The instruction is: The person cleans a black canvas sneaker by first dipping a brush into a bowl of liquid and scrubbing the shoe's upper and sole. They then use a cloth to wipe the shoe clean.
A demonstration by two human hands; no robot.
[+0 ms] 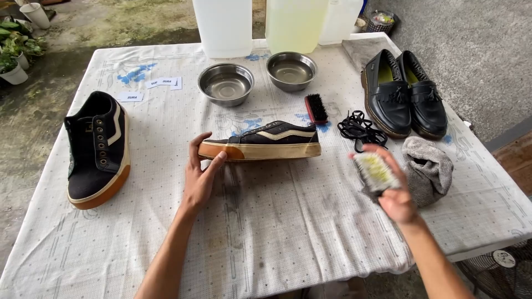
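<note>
Surface point(266, 232): a cloth-covered table with a pale printed pattern, standing outdoors on concrete.

Spare sneaker point(97, 149): at nine o'clock, sole down, laces removed, well apart from both hands.

Paper labels point(149, 88): small white slips at about eleven o'clock, lying flat; not read.

Left hand point(199, 171): fingers spread and bent around the toe of the sneaker on its side point(260, 143), thumb on the near edge of the tan sole. It steadies the shoe more than it lifts it.

Sneaker on its side: at the centre, resting along its length, sole wall turned toward the person, toe at nine o'clock, heel at three.

Steel bowls point(226, 83): two at twelve o'clock, each apparently holding clear liquid; translucent jugs point(293, 22) stand just behind them.

Dark brush point(316, 108): at one o'clock, near the sneaker's heel, untouched.

Loose laces point(360, 128): a black tangle at two o'clock.

Right hand point(396, 194): closed around a pale-bristled scrub brush point(377, 171), bristles up and facing the camera; blurred, so the grip cannot be read finely.

Grey cloth point(429, 169): crumpled just beside the right hand, at three o'clock.

Black loafers point(404, 91): a pair at two o'clock, side by side.

Step in hand, as judged: shoe braced, brush raised and not touching it; scrubbing of the sole wall appears ready to start.

Next move calls for: turning the bristles downward, carrying the brush toward nine o'clock onto the sole edge, and firm left-hand pressure so the shoe does not slide.
</note>
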